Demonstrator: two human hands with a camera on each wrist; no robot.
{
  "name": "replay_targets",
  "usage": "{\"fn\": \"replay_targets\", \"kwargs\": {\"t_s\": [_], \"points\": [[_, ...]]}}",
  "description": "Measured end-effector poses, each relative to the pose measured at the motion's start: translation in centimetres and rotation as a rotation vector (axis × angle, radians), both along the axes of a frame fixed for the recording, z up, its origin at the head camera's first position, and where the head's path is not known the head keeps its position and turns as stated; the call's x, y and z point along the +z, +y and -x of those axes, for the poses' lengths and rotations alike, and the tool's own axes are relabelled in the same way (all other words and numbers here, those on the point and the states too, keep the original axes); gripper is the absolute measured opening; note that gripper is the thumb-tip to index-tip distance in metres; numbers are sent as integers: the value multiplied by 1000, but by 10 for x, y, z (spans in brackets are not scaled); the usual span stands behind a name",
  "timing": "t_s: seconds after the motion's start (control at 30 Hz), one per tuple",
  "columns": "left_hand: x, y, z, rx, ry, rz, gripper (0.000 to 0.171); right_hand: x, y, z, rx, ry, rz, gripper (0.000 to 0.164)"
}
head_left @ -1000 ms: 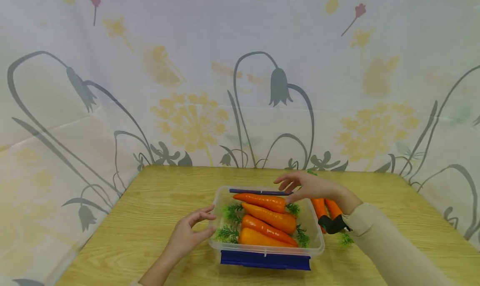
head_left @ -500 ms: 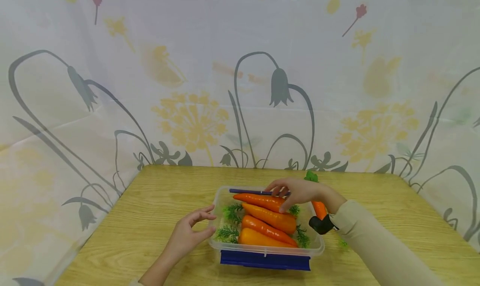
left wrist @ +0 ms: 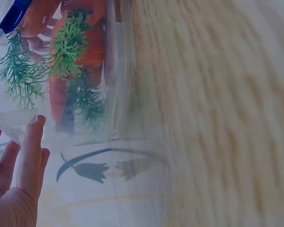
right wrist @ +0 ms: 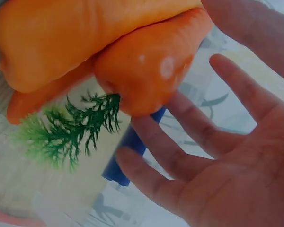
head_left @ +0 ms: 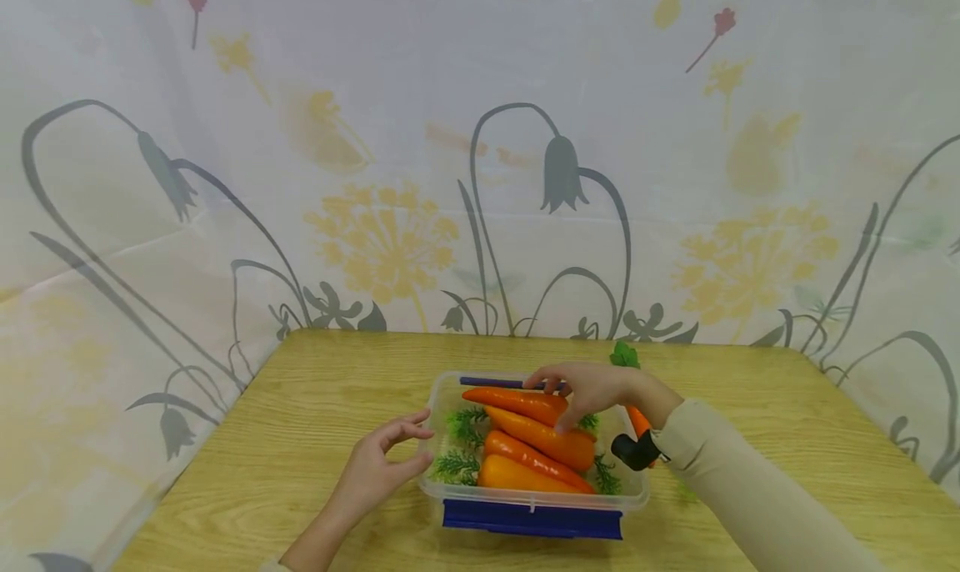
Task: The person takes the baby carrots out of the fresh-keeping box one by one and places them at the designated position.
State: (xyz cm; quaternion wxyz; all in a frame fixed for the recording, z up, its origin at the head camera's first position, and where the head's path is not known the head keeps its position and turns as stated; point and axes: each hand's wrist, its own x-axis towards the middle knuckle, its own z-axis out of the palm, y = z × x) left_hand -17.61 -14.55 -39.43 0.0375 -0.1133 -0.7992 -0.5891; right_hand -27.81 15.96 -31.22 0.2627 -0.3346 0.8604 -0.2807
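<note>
Several orange carrots, with green feathery tops, lie in a clear plastic box (head_left: 637, 499) with blue clips. My right hand (head_left: 588, 388) reaches over the far right of the box. Its thumb and fingers straddle the thick end of the rearmost carrot (head_left: 510, 400); in the right wrist view two fingertips go behind that carrot (right wrist: 151, 66), and the index finger stands apart from it. At the left rim my left hand (head_left: 378, 464) has its fingers loosely extended. The left wrist view shows a fingertip of the left hand (left wrist: 19, 189) right at the box's corner.
To the right of the box, partly behind my right forearm, lies another carrot (head_left: 640, 422) with a leafy green top (head_left: 624, 355). A black object (head_left: 634, 452) sits by my right cuff. A wood-grain table (head_left: 360, 363) meets a flower-printed cloth (head_left: 390, 138) behind.
My right hand has come left and down from above the box's right side onto the rear carrot, whose tip has shifted slightly left. My left hand has stayed at the rim.
</note>
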Motion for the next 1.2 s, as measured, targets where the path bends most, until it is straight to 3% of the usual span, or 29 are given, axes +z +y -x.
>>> {"fn": "replay_targets", "kwargs": {"t_s": [0.5, 0.67, 0.9, 1.03, 1.2], "points": [[-1, 0, 0, 17, -4, 14, 18, -8, -7, -1, 16, 29, -8, 58], [1, 1, 0, 5, 6, 11, 17, -11, -8, 0, 38, 80, -13, 56], [1, 1, 0, 13, -3, 17, 17, -3, -5, -4, 48, 54, 56, 54], [0, 1, 1, 16, -4, 24, 17, 0, 1, -4, 80, 86, 72, 53], [-2, 1, 1, 15, 7, 26, 17, 3, 8, -9, 34, 94, 71, 53]]}}
